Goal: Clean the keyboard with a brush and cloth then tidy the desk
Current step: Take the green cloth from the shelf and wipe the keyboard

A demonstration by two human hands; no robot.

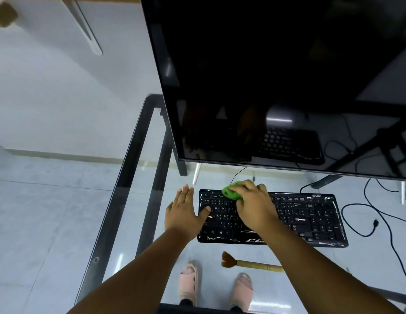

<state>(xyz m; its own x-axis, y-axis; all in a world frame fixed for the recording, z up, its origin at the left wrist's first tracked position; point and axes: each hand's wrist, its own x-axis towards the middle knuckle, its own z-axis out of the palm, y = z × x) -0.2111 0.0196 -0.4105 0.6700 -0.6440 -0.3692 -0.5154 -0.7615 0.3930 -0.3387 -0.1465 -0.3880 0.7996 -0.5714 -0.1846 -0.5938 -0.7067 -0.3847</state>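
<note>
One green cloth (232,191) apparently bunched under right-hand fingers (244,186) atop keyboard (310,216).

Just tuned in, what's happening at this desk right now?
A person stands at a glass-topped desk and is wiping a black keyboard. The right hand presses a crumpled green cloth onto the keyboard's upper left keys, while the left hand lies flat, open, at the keyboard's left edge, thumb on the keys. A brown-bristled brush with a wooden handle lies unheld on the glass in front of the keyboard. A large dark monitor stands behind.
</note>
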